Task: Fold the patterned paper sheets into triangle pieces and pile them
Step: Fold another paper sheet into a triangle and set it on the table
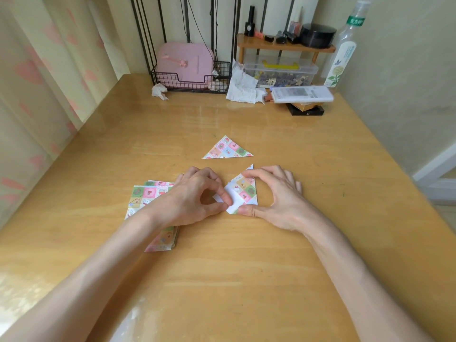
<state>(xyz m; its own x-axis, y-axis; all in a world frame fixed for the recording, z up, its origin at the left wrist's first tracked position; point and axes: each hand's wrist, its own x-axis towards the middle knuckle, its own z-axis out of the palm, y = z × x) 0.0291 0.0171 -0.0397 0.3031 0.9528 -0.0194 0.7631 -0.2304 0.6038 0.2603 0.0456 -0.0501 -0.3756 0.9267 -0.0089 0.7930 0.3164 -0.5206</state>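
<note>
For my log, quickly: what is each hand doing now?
Left hand: pinches the half-folded patterned paper sheet.
Right hand: holds the same sheet.

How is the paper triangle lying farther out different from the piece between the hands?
The far triangle lies flat and untouched; the near piece is held by the left hand and right hand. The far triangle shows only pattern; the near piece shows a white underside too. Both carry the same checked cartoon print.

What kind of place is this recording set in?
Probably a room at home, at a desk: a wooden table set against the wall, heart-print curtains on the left, and a small shelf of cosmetics beside a pink case in a wire basket.
</note>
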